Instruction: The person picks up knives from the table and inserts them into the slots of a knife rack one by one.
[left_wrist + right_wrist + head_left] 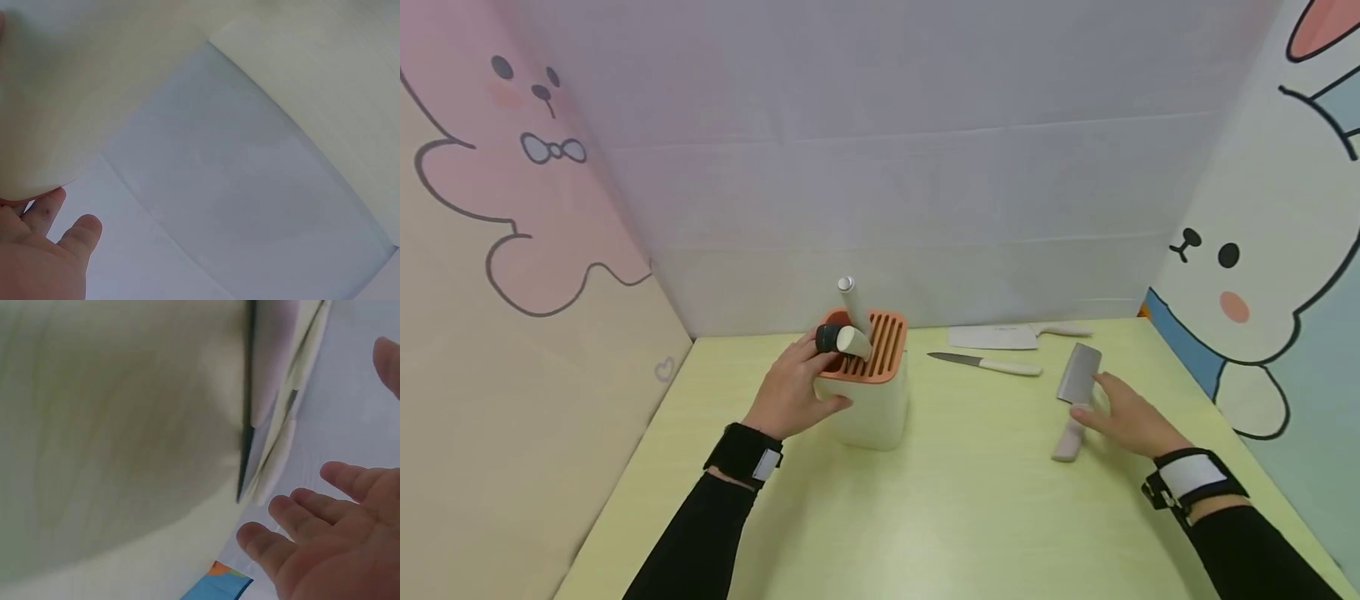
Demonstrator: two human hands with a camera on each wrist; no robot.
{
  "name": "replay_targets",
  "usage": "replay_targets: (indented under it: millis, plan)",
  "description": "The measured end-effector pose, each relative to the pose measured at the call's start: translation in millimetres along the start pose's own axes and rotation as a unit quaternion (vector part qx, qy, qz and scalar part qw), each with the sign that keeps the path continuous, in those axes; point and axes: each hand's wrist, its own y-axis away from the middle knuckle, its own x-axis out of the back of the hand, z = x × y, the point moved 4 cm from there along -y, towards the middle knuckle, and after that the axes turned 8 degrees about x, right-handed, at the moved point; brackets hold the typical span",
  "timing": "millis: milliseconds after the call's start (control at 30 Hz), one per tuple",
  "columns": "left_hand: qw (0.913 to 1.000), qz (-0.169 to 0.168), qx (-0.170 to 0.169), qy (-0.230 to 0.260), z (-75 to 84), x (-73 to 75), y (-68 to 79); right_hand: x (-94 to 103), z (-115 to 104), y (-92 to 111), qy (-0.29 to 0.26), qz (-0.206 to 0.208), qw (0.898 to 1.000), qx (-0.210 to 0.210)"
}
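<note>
At the left, a white knife block (pixel 872 417) with an orange slotted top stands on the table. My left hand (pixel 801 387) grips its near left corner, thumb across the front and fingers along the rim. Upright in the block are a white handle (pixel 853 304), a cream-tipped handle (pixel 855 342) and a black-ended handle (pixel 828 337); their blades are hidden. My right hand (pixel 1131 417) hovers over a cleaver (pixel 1078 375) lying on the table, thumb near where handle meets blade. In the right wrist view, the fingers (pixel 294 515) are spread and apart from the knives.
Behind, near the back edge, lie a broad-bladed knife (pixel 992 337) and a small knife (pixel 1000 366) with a pale handle. The pale yellow table (pixel 955 517) meets a white back wall (pixel 880 192). Cartoon-printed side walls flank it.
</note>
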Motion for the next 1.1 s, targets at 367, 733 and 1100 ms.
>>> replay_targets:
  millis: [367,733,1100]
  plan:
    - [1.0,0.002,0.004,0.003,-0.1,-1.0,-0.4,-34.8,8,-3,0.03,-0.034,0.999,0.007]
    - [0.9999,0.002,0.012,0.001,-2.4,-1.0,2.4,-38.4,2,2,0.022,-0.042,0.999,0.007]
    - [0.9999,-0.007,0.011,0.006,0.2,-0.1,2.0,-43.9,-8,24,0.053,-0.034,0.998,0.014]
